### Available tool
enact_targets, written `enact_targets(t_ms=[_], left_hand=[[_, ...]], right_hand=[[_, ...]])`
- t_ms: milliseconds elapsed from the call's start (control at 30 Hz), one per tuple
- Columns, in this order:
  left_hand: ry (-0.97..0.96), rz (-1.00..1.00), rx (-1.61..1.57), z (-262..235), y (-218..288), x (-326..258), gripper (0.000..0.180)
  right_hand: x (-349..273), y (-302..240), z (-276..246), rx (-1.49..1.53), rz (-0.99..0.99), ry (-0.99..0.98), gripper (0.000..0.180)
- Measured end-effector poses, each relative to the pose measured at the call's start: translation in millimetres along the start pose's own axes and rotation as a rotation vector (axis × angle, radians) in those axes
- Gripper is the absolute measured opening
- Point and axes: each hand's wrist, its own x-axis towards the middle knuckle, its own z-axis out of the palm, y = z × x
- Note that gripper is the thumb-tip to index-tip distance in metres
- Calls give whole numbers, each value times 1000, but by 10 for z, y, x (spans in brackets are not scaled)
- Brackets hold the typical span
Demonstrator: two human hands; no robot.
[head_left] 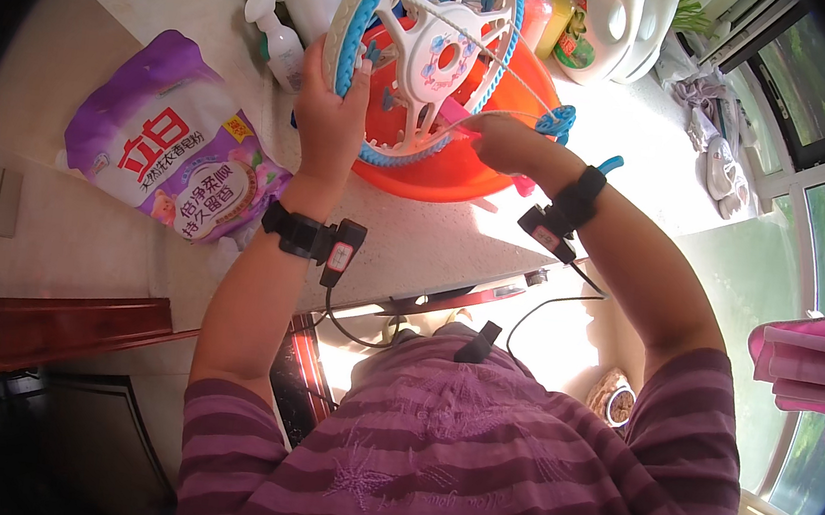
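The left hand (332, 113) grasps the near-left rim of a white and blue wheel-shaped rack (440, 64), which stands tilted between the hands, above a red-orange basin (440, 185) on the table (436, 225). The right hand (500, 141) is curled beside a pink strip (455, 113) at the rack's lower edge; I cannot tell whether its fingers pinch it.

The rack could swing or drop into the basin if the left hand's one-sided hold slips. The pale cords (476, 38), stretching to a blue piece (555, 122) just beyond the right hand, could snag on its wrist. A careless leftward turn might topple the spray bottle (279, 47) beside the left hand.
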Motion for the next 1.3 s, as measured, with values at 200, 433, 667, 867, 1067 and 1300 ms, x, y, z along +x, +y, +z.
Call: enact_targets(t_ms=[200,433,667,867,1067,1300], left_hand=[[-6,-10,19,13,22,-49,46],[-4,-29,-17,18,23,-65,46],[0,-11,-58,40,-74,-175,45],[21,-371,-307,72,-267,-359,56],[60,-102,-99,34,-473,-427,65],[-78,-174,-177,-96,-222,33,52]], right_hand=[[-61,-248,-58,-70,-14,-1,55],[-1,-163,1,-59,-72,44,26],[131,-140,125,-72,-128,197,24],[-88,23,-14,-55,6,201,27],[-187,-58,-127,-146,30,-2,40],[-96,-24,-48,-149,2,63,36]])
